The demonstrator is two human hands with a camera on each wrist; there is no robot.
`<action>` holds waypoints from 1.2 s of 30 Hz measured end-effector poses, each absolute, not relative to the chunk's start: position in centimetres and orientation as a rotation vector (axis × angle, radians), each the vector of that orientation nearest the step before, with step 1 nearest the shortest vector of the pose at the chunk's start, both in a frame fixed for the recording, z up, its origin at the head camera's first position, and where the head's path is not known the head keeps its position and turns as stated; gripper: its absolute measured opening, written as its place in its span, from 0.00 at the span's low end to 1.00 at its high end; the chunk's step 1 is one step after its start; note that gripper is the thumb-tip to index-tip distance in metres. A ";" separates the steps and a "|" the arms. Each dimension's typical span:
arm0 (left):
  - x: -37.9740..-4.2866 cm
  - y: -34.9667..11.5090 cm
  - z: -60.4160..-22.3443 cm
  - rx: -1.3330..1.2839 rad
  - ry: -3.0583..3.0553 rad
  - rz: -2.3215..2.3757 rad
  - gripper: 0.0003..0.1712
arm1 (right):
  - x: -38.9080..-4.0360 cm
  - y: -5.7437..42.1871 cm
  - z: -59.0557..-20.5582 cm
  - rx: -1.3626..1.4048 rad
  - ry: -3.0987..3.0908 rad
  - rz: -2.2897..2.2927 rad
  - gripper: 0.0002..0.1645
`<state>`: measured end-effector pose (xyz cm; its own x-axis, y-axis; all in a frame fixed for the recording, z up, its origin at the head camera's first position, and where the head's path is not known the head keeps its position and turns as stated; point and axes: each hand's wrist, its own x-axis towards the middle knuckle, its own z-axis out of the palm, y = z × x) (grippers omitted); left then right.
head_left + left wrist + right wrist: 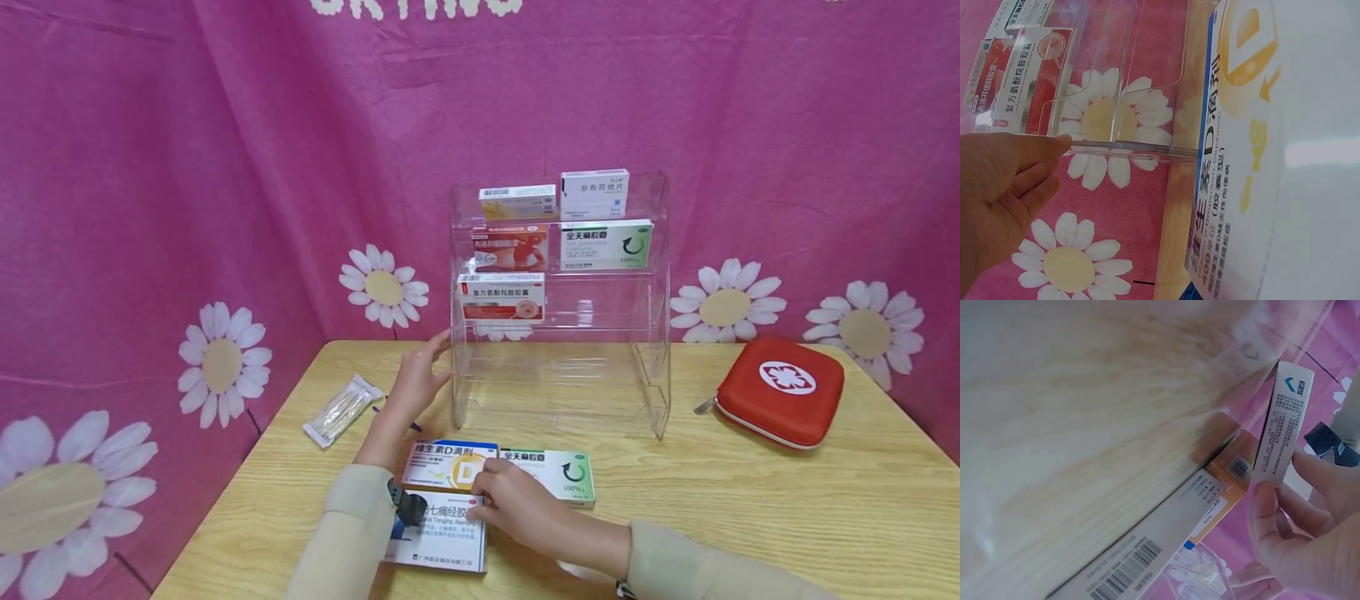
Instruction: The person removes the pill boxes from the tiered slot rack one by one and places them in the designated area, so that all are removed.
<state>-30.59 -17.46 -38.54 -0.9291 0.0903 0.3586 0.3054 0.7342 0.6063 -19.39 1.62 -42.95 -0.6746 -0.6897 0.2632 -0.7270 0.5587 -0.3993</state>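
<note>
My right hand (517, 504) pinches the right end of a white medicine box (442, 546) with blue-grey print. The right wrist view shows thumb and fingers at that box's narrow end (1282, 422). Behind it lies a vitamin D drops box (442, 462) with an orange D; to the right, partly covered by my hand, lies a white-and-green capsule box (573, 475). My left hand (418, 379) touches the left side of a clear tiered display rack (562, 400). In the left wrist view, one fingertip (1063, 141) rests right at the panel edge.
On the rack's upper tiers stand several medicine boxes, among them a red one (510, 248) and a white-and-red one (501, 300). A packet of cotton swabs (342, 411) lies at the left. A red zipped case (780, 392) sits at the right. Pink flowered cloth (300, 167) hangs behind.
</note>
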 end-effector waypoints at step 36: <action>-30.3 -17.8 -39.3 -0.358 -2.550 -0.975 0.37 | -27.2 5.9 -39.8 1.096 -2.052 0.787 0.25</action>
<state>-30.34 -17.81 -39.31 -0.8931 0.0979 0.4390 0.3657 0.7262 0.5821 -27.19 5.89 -39.83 -0.4203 -0.4586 0.7830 -0.8645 0.4646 -0.1920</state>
